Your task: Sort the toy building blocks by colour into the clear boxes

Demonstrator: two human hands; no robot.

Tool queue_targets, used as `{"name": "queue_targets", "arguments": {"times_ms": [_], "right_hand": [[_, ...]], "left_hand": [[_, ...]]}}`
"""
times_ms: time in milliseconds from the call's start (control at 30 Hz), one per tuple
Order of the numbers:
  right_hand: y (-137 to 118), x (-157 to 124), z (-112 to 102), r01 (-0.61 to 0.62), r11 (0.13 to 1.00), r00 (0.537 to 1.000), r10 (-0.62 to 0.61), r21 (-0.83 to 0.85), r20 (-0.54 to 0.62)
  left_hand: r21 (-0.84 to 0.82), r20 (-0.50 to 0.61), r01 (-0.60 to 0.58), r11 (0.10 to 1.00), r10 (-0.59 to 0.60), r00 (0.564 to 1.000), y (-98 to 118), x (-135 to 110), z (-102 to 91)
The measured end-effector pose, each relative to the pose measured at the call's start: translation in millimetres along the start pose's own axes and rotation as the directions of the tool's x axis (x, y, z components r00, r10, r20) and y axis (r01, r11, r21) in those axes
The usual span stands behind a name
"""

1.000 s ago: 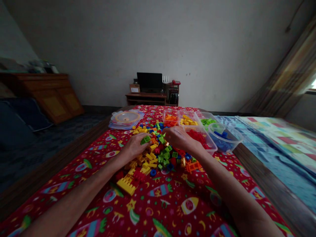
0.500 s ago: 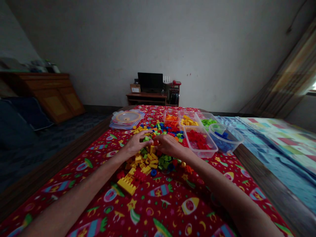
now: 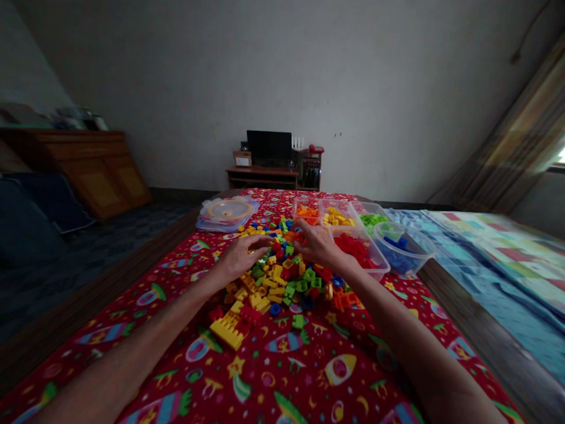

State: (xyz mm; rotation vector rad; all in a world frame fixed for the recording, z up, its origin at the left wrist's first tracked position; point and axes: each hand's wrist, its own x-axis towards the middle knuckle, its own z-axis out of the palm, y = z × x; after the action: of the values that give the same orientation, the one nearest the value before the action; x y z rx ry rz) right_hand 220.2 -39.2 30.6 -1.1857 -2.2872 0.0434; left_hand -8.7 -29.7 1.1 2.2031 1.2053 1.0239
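Observation:
A mixed heap of plastic building blocks (image 3: 273,282), yellow, green, red, blue and orange, lies on the red patterned tablecloth (image 3: 291,365). Over the heap's left side is my left hand (image 3: 241,256), its fingers curved and the thumb apart, with nothing plainly gripped. My right hand (image 3: 315,242) is above the heap's right side, close to the clear boxes. Its fingers are closed on an orange block (image 3: 294,236), partly covered by them. At the near left end of the heap sits a long yellow block (image 3: 227,331).
Right of the heap, a clear divided box (image 3: 378,273) holds orange, yellow, green and red blocks by colour. Beside it, a round clear tub (image 3: 426,253) contains blue blocks. Stacked lids (image 3: 227,210) lie at the back left. A bed (image 3: 477,265) adjoins the table's right edge.
My right hand has moved right and away from me, off the left hand, with an orange block in its fingers. A green block now lies apart in front. My left hand has barely moved.

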Motion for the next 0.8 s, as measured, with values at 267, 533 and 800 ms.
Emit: {"name": "queue_targets", "arguments": {"times_ms": [267,533,800], "right_hand": [[31.5,0.7,-19.4,-0.16,0.985,0.986,0.157,-0.059,-0.055],[26.1,-3.0,-20.0,-0.112,0.983,0.978,0.135,-0.148,0.157],[19.1,-4.3,-11.9,-0.068,0.979,0.943,0.126,-0.191,0.307]], "left_hand": [[0.32,0.023,-0.075,0.944,0.071,0.997,1.2,0.2,-12.3],[0.241,0.186,0.044,0.97,-0.09,0.978,-10.7,2.0,-52.2],[0.344,0.353,-0.053,0.937,-0.077,0.932,-10.9,-7.9,-37.9]]}}
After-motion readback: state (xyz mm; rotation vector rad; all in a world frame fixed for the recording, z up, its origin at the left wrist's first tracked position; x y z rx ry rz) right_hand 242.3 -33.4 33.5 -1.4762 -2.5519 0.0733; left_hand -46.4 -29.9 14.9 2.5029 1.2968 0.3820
